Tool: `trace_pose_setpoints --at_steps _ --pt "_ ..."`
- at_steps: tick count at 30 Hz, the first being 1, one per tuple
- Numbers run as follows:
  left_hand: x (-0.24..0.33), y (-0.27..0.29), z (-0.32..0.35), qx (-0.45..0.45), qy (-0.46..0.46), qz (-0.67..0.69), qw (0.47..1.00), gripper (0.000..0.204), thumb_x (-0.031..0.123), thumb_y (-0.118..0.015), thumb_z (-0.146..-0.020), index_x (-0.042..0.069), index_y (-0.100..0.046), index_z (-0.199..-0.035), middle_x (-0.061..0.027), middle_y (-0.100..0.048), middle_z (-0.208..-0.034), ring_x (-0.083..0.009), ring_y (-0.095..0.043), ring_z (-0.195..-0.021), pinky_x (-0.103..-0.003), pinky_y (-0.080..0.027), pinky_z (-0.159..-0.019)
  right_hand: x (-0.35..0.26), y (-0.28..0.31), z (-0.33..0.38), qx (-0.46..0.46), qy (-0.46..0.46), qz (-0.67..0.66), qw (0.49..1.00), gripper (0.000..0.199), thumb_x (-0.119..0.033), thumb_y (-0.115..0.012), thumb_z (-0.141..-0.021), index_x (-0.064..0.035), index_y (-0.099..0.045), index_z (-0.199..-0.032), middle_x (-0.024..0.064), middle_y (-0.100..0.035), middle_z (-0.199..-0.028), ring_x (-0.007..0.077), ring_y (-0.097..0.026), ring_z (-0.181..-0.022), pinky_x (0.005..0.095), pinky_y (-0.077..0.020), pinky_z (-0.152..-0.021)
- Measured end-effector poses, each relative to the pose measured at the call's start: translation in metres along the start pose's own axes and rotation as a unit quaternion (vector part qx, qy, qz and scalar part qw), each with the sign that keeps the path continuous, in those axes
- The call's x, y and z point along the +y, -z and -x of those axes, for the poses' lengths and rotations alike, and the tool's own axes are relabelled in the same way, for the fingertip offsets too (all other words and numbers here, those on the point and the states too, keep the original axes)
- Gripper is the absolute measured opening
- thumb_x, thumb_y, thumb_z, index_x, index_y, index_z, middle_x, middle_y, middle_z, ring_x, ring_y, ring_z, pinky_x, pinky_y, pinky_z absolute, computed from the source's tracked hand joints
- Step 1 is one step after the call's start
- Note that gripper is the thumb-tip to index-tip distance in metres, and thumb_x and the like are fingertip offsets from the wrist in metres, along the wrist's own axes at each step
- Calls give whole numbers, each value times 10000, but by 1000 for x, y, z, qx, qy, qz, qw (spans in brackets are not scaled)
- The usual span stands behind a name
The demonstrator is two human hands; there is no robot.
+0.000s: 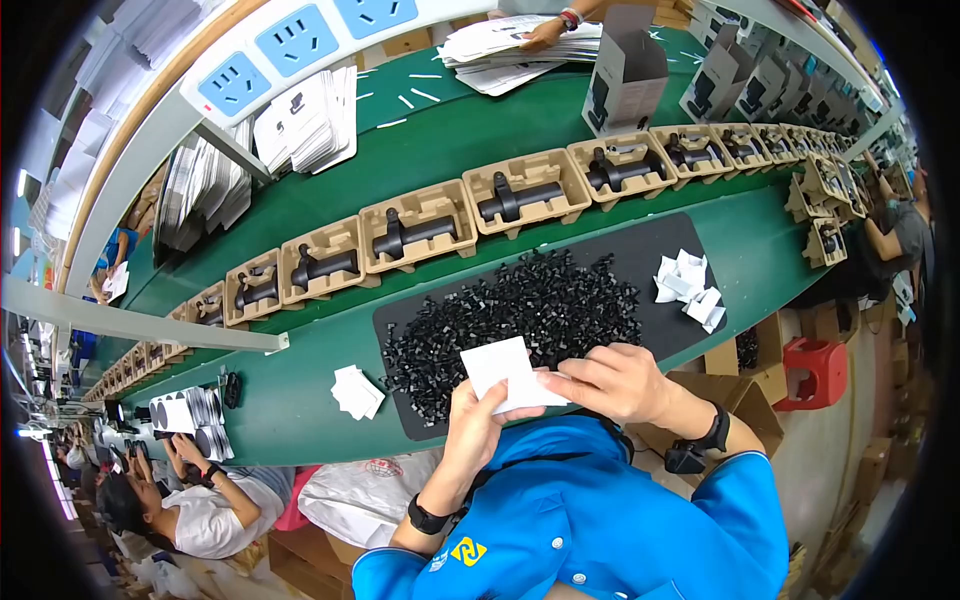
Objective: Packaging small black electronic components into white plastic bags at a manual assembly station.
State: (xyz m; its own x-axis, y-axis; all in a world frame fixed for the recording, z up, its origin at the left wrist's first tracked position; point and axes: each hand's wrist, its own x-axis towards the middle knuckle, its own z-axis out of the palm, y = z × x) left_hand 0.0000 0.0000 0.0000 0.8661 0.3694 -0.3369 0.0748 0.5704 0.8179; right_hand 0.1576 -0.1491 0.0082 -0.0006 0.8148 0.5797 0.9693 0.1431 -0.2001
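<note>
Low over the front edge of the dark mat (668, 345), my left hand (472, 428) grips a small white paper piece (497, 364), its thumb lying over the lower part. My right hand (615, 384) pinches the right end of a white strip (535, 394) that juts out beside the left thumb. Whether the two white parts are one folded piece or separate ones I cannot tell. Just beyond both hands spreads a heap of small black parts (520, 300) on the mat.
Loose white pieces lie at left (356, 392) and at right (690, 285). Behind the heap runs a row of brown pulp trays (418, 238) holding black devices. Leaflet stacks (308, 122) and an open box (625, 80) stand farther back. Co-workers sit left and right; a red stool (815, 372) stands at right.
</note>
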Motion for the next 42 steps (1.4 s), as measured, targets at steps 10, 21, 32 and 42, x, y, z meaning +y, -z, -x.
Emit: trace_pose_setpoints --at_steps 10,21,32,42 --pt "1 -7 -6 35 56 -46 997 341 24 -591 -858 -76 -503 -1172 -200 -615 -1088 -262 -639 -949 -335 -592 -714 -8 27 -4 -112 -217 -217 945 342 -68 -643 -737 -76 -653 -1079 47 -635 -923 157 -619 -645 267 -480 -489" --pt "2 -23 -25 31 45 -83 995 372 18 -606 -849 -70 -492 -1192 -199 -623 -1079 -235 -648 -910 -292 -588 -679 19 -3 3 -78 -362 -375 850 187 -224 -707 -784 -46 -669 -742 56 -616 -675 186 -551 -629 317 -438 -561" --pt "-13 -36 -52 45 -3 -253 966 174 119 -656 -848 -16 -695 -950 -37 -696 -793 -65 -622 -707 -205 -481 -584 43 -3 21 -53 -355 -398 844 189 -224 -730 -755 -53 -672 -699 49 -593 -642 193 -542 -640 321 -436 -568" --pt "-21 18 -95 270 -25 -153 950 406 338 -452 -954 -53 -527 -1031 -201 -650 -795 -235 -631 -562 -300 -517 -493 220 -3 71 40 -595 -254 762 146 -167 -686 -781 -26 -675 -744 61 -646 -687 115 -615 -668 282 -483 -608"
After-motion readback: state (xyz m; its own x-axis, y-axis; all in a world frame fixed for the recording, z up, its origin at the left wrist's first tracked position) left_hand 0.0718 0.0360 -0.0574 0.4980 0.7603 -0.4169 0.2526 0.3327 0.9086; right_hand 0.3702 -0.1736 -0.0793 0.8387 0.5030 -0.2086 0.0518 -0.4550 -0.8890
